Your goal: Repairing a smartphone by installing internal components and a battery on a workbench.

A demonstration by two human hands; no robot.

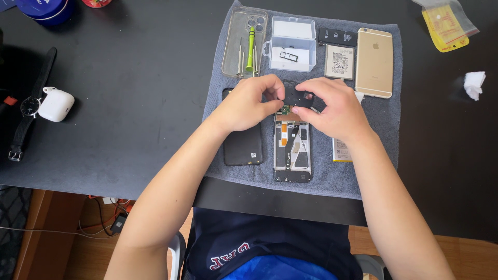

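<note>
An opened phone (292, 150) lies face down on a grey towel (378, 135), its inner boards and orange flex cables showing. My left hand (249, 103) and my right hand (334, 106) meet over its top end. Both pinch a black inner cover piece (296, 95) that sits tilted above the phone's green board. A black back cover (243, 147) lies just left of the phone, partly under my left wrist.
On the towel's far side lie a clear case (239, 46), screwdrivers with a green one (250, 49), a clear small box (291, 45), two batteries (340, 61) and a gold phone (374, 62). A watch (30, 106) and white earbud case (56, 105) lie left; a tissue (474, 84) right.
</note>
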